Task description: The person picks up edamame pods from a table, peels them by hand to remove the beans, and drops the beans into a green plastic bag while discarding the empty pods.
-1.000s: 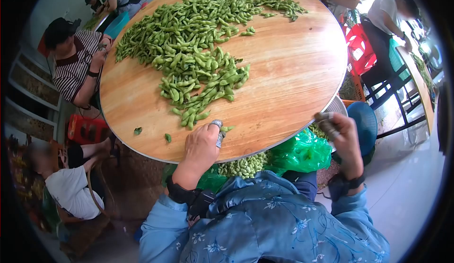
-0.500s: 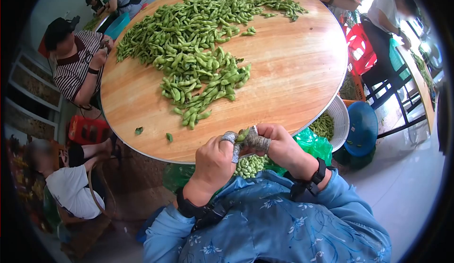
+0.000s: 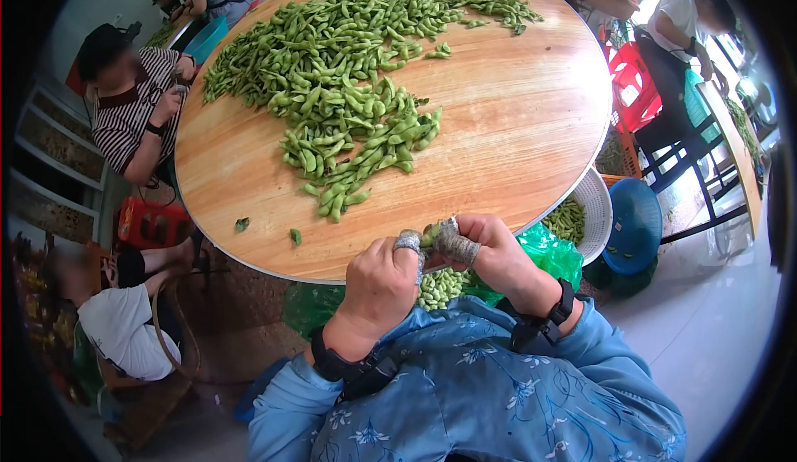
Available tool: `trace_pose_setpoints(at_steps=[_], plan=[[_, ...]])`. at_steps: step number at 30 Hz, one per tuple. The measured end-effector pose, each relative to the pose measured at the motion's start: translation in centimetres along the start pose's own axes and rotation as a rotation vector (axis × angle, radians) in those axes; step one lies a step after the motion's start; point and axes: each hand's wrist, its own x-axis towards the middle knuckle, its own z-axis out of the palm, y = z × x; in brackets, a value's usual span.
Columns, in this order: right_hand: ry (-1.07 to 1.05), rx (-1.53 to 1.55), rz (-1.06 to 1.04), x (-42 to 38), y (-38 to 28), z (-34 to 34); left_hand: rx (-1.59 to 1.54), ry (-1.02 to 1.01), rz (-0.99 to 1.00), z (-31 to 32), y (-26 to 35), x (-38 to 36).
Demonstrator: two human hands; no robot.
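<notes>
I pinch one green pod [image 3: 429, 234] between my left hand [image 3: 380, 286] and right hand [image 3: 491, 254], both clenched on its ends, its long axis running across between them, just off the surface's [image 3: 498, 130] near edge.

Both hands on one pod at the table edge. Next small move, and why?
Probably press the pod open so the beans fall. The left hand and right hand pinch one green edamame pod between taped fingertips, right above the green plastic bag of shelled beans below the round wooden table. The pod looks unopened, though small in view.
</notes>
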Motion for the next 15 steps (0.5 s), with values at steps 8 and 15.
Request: trace_pose_setpoints(at_steps=[8,15], plan=[[-0.014,0.046,0.027,0.6,0.7,-0.2,-0.137,0.051,-0.064,1.6,-0.5,-0.8],[-0.124,0.056,-0.212,0.7,2.0,-0.2,-0.628,0.145,-0.346,1.6,0.7,-1.0]])
